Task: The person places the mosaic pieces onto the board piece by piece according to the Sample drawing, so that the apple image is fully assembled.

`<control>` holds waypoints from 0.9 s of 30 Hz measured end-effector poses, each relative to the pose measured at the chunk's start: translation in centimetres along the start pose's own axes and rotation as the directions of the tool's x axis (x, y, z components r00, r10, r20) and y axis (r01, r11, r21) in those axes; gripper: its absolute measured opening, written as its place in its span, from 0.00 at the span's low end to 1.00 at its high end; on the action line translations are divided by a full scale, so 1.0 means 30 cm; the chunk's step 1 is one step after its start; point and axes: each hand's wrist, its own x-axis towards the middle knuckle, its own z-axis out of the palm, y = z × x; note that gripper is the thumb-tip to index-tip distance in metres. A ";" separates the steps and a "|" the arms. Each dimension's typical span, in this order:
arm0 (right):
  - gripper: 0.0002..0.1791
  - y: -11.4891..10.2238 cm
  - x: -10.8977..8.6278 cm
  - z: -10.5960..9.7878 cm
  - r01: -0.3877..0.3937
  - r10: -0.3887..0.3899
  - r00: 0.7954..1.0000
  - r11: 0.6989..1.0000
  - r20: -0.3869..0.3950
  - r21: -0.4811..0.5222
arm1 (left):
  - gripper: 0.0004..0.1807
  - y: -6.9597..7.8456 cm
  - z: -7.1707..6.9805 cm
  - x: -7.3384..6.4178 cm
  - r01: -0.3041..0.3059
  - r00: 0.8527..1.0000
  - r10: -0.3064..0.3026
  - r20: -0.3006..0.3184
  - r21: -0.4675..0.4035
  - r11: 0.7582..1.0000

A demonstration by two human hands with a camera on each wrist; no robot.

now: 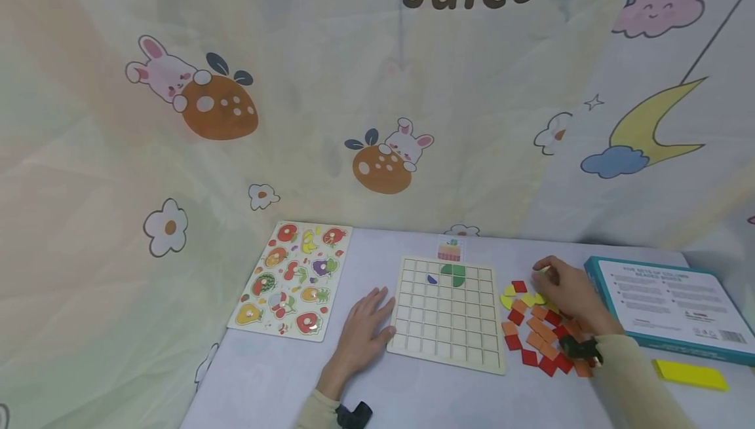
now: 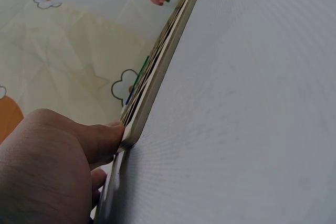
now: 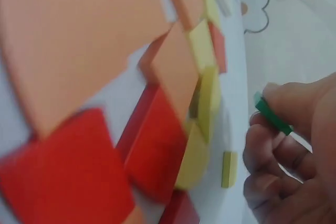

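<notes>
A green tile (image 3: 273, 116) is pinched between the thumb and fingers of my right hand (image 3: 294, 129). In the head view, this right hand (image 1: 563, 288) is above the far side of the loose pieces, where the tile hardly shows. My left hand (image 1: 364, 327) lies with fingers extended beside the pale wooden grid board (image 1: 442, 314). In the left wrist view, the left thumb (image 2: 105, 139) touches the board's edge (image 2: 152, 90). Green pieces (image 1: 453, 274) and a small blue piece (image 1: 432, 279) sit in the board's upper squares.
Loose red and orange tiles (image 1: 539, 334) and yellow pieces (image 1: 508, 298) are right of the board. A small cake picture card (image 1: 449, 250) lies behind it. At left is a fruit puzzle board (image 1: 289, 278); at right, a teal-edged box (image 1: 672, 304) and a yellow block (image 1: 690, 374).
</notes>
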 end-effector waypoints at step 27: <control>0.24 -0.137 0.027 0.144 0.077 -0.063 0.996 0.964 -0.063 0.254 | 0.31 -0.002 0.008 0.000 0.011 1.000 -0.011 -0.001 0.033 0.999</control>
